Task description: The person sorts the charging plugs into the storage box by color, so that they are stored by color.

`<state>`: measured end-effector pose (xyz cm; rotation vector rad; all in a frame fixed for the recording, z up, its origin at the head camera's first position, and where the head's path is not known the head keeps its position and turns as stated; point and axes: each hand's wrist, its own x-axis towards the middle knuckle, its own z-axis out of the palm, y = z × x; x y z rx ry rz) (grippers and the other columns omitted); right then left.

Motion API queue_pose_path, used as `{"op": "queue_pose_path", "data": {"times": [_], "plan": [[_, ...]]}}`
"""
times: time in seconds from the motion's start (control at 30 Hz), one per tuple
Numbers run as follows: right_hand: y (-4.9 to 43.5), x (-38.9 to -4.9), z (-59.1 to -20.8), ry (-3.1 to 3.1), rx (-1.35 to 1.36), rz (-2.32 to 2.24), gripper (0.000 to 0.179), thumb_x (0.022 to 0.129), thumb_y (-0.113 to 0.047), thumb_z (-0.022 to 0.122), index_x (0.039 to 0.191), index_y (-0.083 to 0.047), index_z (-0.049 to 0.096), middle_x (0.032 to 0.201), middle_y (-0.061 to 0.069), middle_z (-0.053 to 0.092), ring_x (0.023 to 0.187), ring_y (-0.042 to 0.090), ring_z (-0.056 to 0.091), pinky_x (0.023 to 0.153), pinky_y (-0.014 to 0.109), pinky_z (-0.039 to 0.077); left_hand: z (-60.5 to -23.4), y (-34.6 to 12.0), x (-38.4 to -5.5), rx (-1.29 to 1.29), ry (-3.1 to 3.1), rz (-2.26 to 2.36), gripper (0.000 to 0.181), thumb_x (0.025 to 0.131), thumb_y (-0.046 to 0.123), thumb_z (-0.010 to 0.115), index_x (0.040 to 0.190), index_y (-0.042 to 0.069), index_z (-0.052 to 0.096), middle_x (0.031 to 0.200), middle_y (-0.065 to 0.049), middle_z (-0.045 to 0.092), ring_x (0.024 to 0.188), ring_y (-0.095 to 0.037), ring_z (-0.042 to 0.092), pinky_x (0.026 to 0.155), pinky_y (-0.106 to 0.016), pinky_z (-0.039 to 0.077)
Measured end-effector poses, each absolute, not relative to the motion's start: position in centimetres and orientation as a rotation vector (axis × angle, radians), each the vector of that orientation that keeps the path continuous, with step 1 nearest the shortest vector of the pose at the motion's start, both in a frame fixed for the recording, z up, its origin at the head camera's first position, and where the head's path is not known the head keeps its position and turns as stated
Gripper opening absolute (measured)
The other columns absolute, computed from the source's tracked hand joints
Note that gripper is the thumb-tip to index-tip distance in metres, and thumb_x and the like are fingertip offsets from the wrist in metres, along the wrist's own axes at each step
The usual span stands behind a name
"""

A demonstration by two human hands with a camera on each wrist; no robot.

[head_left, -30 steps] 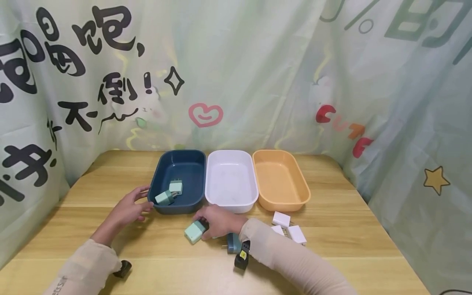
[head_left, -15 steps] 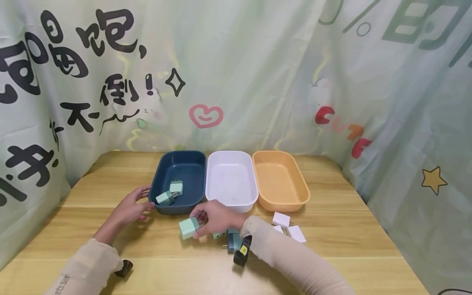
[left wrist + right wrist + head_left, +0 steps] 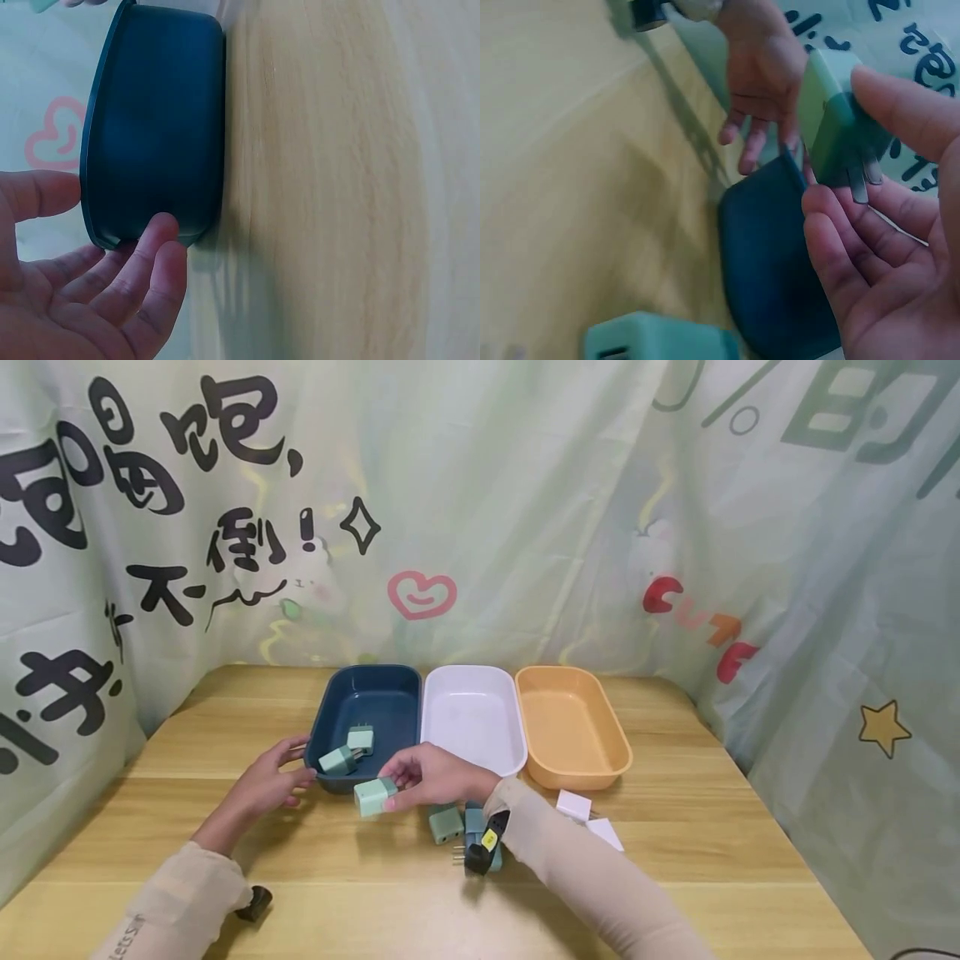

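My right hand (image 3: 431,777) pinches a light-green charger plug (image 3: 373,797) by thumb and fingertips, above the table in front of the dark blue tray (image 3: 397,718). In the right wrist view the same charger plug (image 3: 844,120) shows its two metal prongs pointing down toward the fingers. Loosely spread, my left hand (image 3: 266,785) rests at the tray's near left corner; the left wrist view has the thumb (image 3: 45,193) at the rim and the other fingers along the tray's outer wall (image 3: 157,120). Inside the tray lie two green charger plugs, one of them (image 3: 360,740) farther back.
White (image 3: 472,718) and orange (image 3: 573,722) trays stand right of the blue one. Another green charger plug (image 3: 446,823) and blue ones (image 3: 474,818) lie below my right wrist. White charger plugs (image 3: 573,806) lie farther right, partly behind the sleeve. A printed curtain (image 3: 525,510) hangs behind the table.
My right hand has lifted the green charger plug off the table and carried it left and up toward the blue tray, uncovering another green one. My left hand stays at the tray.
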<state>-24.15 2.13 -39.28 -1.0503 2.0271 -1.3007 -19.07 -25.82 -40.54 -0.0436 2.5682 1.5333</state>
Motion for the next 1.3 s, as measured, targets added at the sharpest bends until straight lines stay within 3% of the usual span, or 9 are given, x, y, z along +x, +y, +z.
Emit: {"op": "queue_pose_path", "data": {"times": [0.23, 0.53, 1.0, 1.3], "plan": [[1.5, -25.5, -38.3, 1.914, -1.016, -1.362, 0.032, 0.081, -0.001, 0.074, 0.112, 0.003, 0.066, 0.092, 0.001, 0.066, 0.082, 0.012, 0.059, 0.075, 0.024, 0.049, -40.8, -25.9, -19.2, -0.049, 2.569, 1.534, 0.065, 0.095, 0.011, 0.055, 0.150, -0.002, 0.022, 0.146, -0.034, 0.032, 0.105, -0.036, 0.062, 0.072, -0.038, 0.055], [0.9, -28.1, -37.3, 1.920, -1.070, -1.289, 0.034, 0.084, -0.001, 0.072, 0.117, 0.006, 0.063, 0.094, 0.001, 0.066, 0.086, 0.012, 0.059, 0.080, 0.024, 0.049, -40.7, -26.0, -19.1, -0.038, 2.571, 1.549, 0.065, 0.096, 0.010, 0.055, 0.150, -0.003, 0.021, 0.146, -0.035, 0.032, 0.103, -0.035, 0.062, 0.071, -0.039, 0.055], [-0.1, -30.7, -37.7, 2.092, -0.925, -1.367, 0.036, 0.086, -0.017, 0.075, 0.119, -0.006, 0.066, 0.102, 0.003, 0.067, 0.094, 0.019, 0.057, 0.085, 0.027, 0.049, -41.0, -26.1, -19.1, -0.058, 2.589, 1.535, 0.064, 0.095, 0.012, 0.056, 0.150, 0.001, 0.024, 0.146, -0.032, 0.034, 0.103, -0.033, 0.063, 0.072, -0.039, 0.054], [-0.8, -31.7, -37.4, 2.136, -0.864, -1.398, 0.037, 0.084, -0.016, 0.076, 0.119, -0.005, 0.066, 0.104, 0.003, 0.066, 0.096, 0.019, 0.057, 0.087, 0.026, 0.048, -40.9, -26.0, -19.0, -0.049, 2.590, 1.543, 0.065, 0.096, 0.013, 0.056, 0.150, 0.000, 0.024, 0.146, -0.033, 0.034, 0.103, -0.033, 0.063, 0.071, -0.039, 0.054]]}}
